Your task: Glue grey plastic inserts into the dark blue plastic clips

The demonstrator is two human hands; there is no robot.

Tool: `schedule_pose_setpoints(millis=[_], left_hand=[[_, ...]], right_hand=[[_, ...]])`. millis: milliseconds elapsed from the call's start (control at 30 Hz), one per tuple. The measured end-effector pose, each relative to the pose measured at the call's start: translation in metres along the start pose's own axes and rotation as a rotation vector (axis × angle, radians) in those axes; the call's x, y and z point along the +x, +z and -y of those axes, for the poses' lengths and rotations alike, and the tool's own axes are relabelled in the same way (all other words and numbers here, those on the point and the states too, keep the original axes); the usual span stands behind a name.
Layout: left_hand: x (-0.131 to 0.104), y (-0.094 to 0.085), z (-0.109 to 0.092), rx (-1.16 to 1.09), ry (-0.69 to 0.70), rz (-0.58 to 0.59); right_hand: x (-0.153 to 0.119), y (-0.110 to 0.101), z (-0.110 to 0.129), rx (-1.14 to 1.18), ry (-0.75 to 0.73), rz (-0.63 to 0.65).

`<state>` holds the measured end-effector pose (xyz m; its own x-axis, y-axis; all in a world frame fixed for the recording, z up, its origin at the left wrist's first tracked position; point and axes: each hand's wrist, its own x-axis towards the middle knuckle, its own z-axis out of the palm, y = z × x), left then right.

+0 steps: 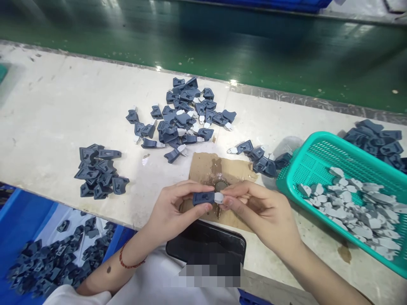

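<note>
Between finger and thumb of my left hand [179, 207] is a dark blue-grey plastic part [203, 198], lying sideways. My right hand [259, 207] pinches a small light grey piece [218, 198] at the right end of that part, and the two pieces touch. Below them lies a stained sheet of brown cardboard [233, 169] with a small round object [221, 185] on it. Beyond the hands is a pile of dark parts [184, 110], many with light tips sticking out.
A green basket [318, 140] of light grey pieces [359, 207] stands at the right, dark parts [372, 140] behind it. More dark parts [98, 171] lie left. A blue bin [19, 216] holds others. A black phone [206, 241] rests at the near edge.
</note>
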<state>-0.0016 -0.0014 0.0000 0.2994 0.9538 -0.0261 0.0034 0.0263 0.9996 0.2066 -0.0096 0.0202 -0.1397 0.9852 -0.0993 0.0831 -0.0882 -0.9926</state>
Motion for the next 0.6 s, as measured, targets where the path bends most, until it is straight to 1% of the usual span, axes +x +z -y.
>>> schedule_pose_setpoints(millis=[100, 200, 267, 333, 467, 600], left_hand=[[-0.0006, 0.0014, 0.0007, 0.048, 0.027, -0.013], [-0.0010, 0.0024, 0.0010, 0.061, 0.029, -0.035], [-0.0008, 0.0026, 0.0005, 0.063, 0.041, -0.048], [-0.0004, 0.0025, -0.0006, 0.075, 0.062, -0.046], [-0.0008, 0.0015, -0.0017, 0.123, 0.084, -0.038], [-0.0031, 0.0002, -0.0002, 0.121, 0.072, -0.030]], right_hand=[[0.0006, -0.0014, 0.0000, -0.092, -0.049, 0.018], [-0.0009, 0.0010, 0.0004, -0.145, -0.149, -0.022], [-0.0020, 0.0035, 0.0007, -0.155, -0.183, -0.046], [-0.0021, 0.0053, 0.0011, -0.126, -0.152, -0.044], [0.0003, 0.0055, 0.0023, -0.019, -0.052, 0.012], [0.0010, 0.0052, 0.0012, -0.002, -0.050, 0.039]])
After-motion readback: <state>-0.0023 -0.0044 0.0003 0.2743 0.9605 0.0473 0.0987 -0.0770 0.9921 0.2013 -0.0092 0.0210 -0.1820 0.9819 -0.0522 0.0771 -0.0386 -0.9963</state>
